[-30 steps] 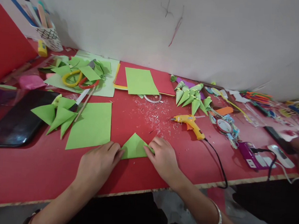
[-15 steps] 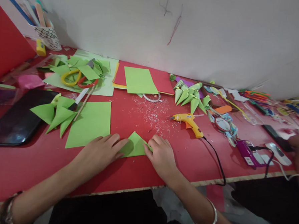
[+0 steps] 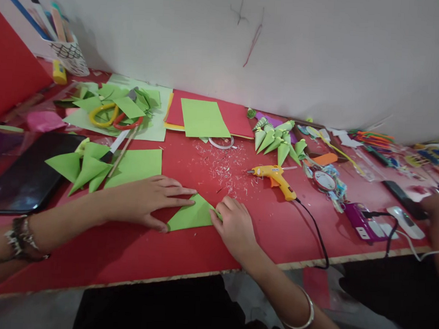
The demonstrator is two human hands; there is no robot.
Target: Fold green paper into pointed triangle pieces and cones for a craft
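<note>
Folded green paper [image 3: 193,214] lies near the front of the red surface [image 3: 126,258], between two hands. The left hand [image 3: 151,200] is open, fingers spread at its left side; the right hand [image 3: 236,229] pinches its right corner. The triangular fold looks made, its shaping only partly done; green cones [image 3: 279,140] look fully shaped, while a green sheet [image 3: 142,165] lies flat.
</note>
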